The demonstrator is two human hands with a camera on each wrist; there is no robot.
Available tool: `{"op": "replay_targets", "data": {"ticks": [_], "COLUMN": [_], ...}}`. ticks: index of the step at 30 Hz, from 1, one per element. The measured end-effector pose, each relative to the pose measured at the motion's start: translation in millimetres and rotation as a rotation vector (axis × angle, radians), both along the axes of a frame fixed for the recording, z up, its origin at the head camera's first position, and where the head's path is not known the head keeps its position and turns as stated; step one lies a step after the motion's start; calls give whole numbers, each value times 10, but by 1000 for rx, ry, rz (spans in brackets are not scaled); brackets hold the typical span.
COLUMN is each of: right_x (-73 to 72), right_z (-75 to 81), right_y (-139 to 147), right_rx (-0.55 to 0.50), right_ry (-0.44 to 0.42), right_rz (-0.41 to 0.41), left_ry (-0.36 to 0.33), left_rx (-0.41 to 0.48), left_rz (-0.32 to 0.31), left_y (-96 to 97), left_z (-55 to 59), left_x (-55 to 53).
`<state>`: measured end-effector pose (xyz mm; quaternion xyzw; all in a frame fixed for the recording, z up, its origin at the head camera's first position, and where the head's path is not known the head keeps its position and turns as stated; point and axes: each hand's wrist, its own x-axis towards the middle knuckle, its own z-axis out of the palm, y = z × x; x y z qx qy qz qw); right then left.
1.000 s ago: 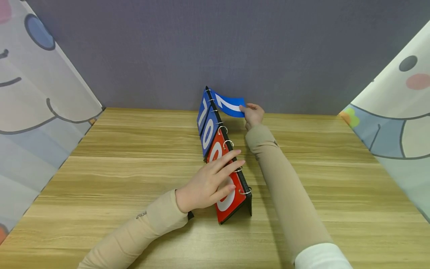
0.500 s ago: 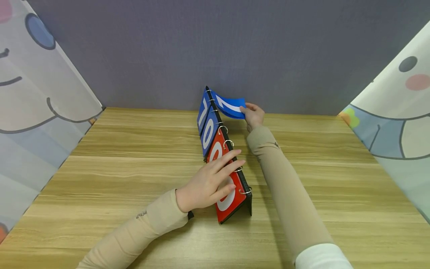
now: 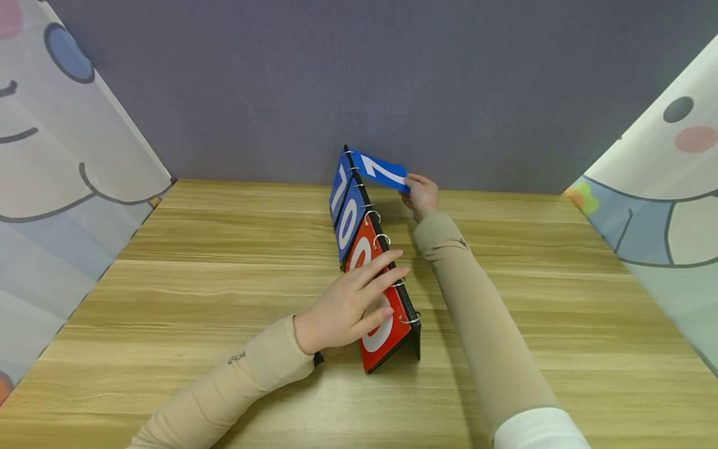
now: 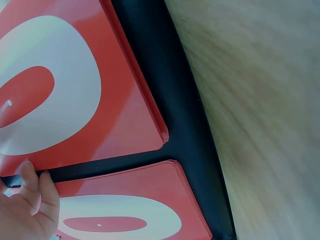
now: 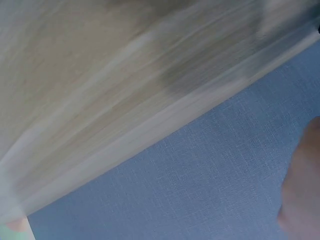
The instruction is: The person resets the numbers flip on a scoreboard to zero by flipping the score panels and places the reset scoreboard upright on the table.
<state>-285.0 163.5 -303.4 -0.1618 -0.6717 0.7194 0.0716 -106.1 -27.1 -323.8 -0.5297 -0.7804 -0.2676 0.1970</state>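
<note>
A tabletop flip scoreboard with a black frame stands like a tent in the middle, its cards hung on metal rings. My right hand pinches the free edge of a blue number card at the far end, holding it out to the right of the top edge. On the left face hang another blue card, a blue 0 card and two red 0 cards. My left hand rests across the red cards, fingers spread and fairly straight. The right wrist view shows only a blurred part of the hand.
The scoreboard stands on a wood-grain table. A grey fabric panel rises behind it. Cartoon-printed panels flank the table on both sides.
The blue card in my right hand was sagging in a curve and is now straighter. My right fingers have shifted slightly on its edge. The left hand has stayed put.
</note>
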Motion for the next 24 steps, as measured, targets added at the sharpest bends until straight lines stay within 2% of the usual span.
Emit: {"op": "replay_targets", "data": {"ticks": [4,10,15,24], "right_x": [1,-9,-7,39], "right_z": [-18,25,147,406], "right_y": [0,8,35,38], "right_rx": [-10,-62,-100,-50], "right_ry": [0,69,171,335], "right_rz": [47,1,-26,22], "left_ry": [-9,-7,-6,-20], "left_rx": [-3,-2,3,2], "left_rz": [-1,-2,-2,-3], "left_y": [-3,-13,-14,-19], "left_z": [-1,-9,-5,-9], "left_x": [7,10,3,6]}}
